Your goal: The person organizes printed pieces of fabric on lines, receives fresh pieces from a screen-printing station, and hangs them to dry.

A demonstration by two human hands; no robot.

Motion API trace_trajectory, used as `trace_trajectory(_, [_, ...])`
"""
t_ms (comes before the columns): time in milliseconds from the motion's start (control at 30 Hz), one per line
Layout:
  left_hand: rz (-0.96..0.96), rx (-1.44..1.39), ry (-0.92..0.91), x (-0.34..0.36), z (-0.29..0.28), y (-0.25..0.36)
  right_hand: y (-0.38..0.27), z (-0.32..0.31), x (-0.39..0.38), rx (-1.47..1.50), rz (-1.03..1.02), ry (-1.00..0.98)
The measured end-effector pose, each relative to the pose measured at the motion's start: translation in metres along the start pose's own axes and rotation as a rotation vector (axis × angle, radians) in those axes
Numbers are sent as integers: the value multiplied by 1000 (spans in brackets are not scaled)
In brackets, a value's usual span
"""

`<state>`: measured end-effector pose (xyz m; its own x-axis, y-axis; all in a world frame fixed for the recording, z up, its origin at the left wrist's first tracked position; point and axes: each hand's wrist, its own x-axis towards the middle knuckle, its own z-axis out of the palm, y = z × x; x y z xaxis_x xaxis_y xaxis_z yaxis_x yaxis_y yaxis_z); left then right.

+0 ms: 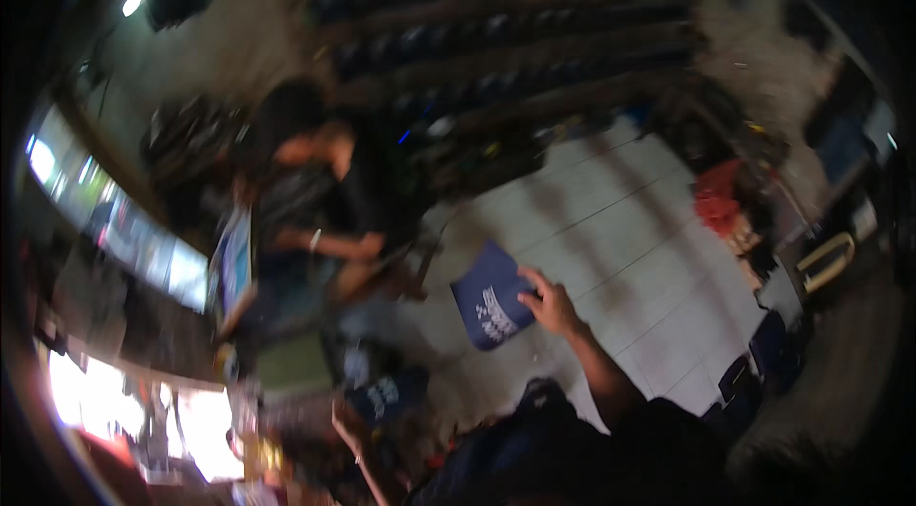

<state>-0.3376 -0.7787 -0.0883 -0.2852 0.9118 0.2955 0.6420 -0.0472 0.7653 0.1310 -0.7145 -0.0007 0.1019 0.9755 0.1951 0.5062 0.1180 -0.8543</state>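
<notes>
My right hand [551, 304] pinches the right edge of a flat, dark blue piece [489, 301] with white print. The piece hangs slightly curved above the tiled floor; I cannot tell whether it is cloth or another sheet material. Lower left, my left hand [351, 428] is closed at the left edge of a second dark blue piece [388, 395], which also bears white print. Blur and shade hide much of the left fingers, but they seem to grip that piece.
A person [358, 182] in a dark top sits to the left, bent over. Rows of dark objects [506, 24] line shelves at the back. A red bag [716, 199] lies right of the pale tiled floor [611, 229]. Dark chairs [768, 349] stand lower right.
</notes>
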Motion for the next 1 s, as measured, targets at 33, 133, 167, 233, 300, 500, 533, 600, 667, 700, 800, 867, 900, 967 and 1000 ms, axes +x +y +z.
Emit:
trace_trajectory(33, [-73,-51,-33,20,29,20,7,-29,-6,-155,59,56])
trace_trajectory(133, [-28,-152,-127,47,100,56,80,-101,-40,-121,134,305])
trace_trajectory(167, [29,-192,-154,58,129,68,108,-126,-56,-170,177,350])
trace_trajectory(233, [74,-126,-284,73,186,120,167,-176,-102,-94,366,450])
trace_trajectory(300, [28,-131,-445,78,234,158,215,-219,-152,-232,439,458])
trace_trajectory(500, [262,-198,-383,85,388,259,315,-348,-204,-387,875,566])
trace_trajectory(533, [127,-227,-422,86,409,290,324,-369,-202,-425,930,561])
trace_trajectory(600, [166,-255,-390,93,465,287,351,-407,-197,-533,944,395])
trace_trajectory(667, [177,-217,-404,108,505,308,389,-434,-188,-659,960,214])
trace_trajectory(700, [174,-245,-464,116,522,335,414,-444,-195,-735,986,128])
trace_trajectory(800, [231,-160,-455,140,590,401,473,-475,-222,-935,1151,-161])
trace_trajectory(867, [194,-134,-381,163,654,396,495,-482,-206,-1027,1163,-104])
trace_trajectory(900, [173,-155,-365,170,677,432,509,-488,-200,-978,1259,-9])
trace_trajectory(967, [293,-23,-250,190,735,447,536,-490,-186,-748,1378,119])
trace_trajectory(1000, [252,-36,-343,201,758,470,545,-497,-179,-584,1410,171])
